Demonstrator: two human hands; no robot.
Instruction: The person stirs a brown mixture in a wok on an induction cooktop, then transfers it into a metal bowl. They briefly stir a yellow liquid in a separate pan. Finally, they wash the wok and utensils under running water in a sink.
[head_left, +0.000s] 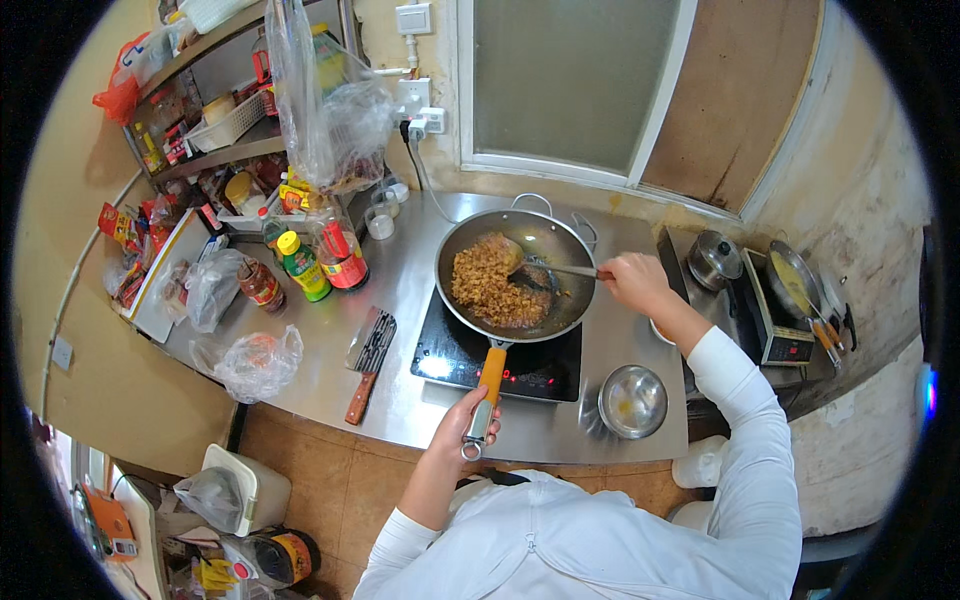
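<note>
My left hand (465, 424) grips the yellow-and-metal handle (492, 375) of a wok (574, 296). The wok sits on a black induction cooker (442, 352) with lit red marks on its panel. Golden-brown crumbly food (491, 289) is heaped in the wok's left half. My right hand (636, 281) is closed around the wooden end of a metal spatula (566, 268), which reaches in over the wok's right rim. The spatula's blade rests against the right side of the food and is partly hidden by it.
On the steel counter (390, 262) left of the wok lie a cleaver (367, 360), a plastic bag (259, 364) and several sauce bottles (304, 266). A steel bowl (633, 402) stands near the right front edge. Farther right are a lidded pot (714, 259) and a second pan (792, 277).
</note>
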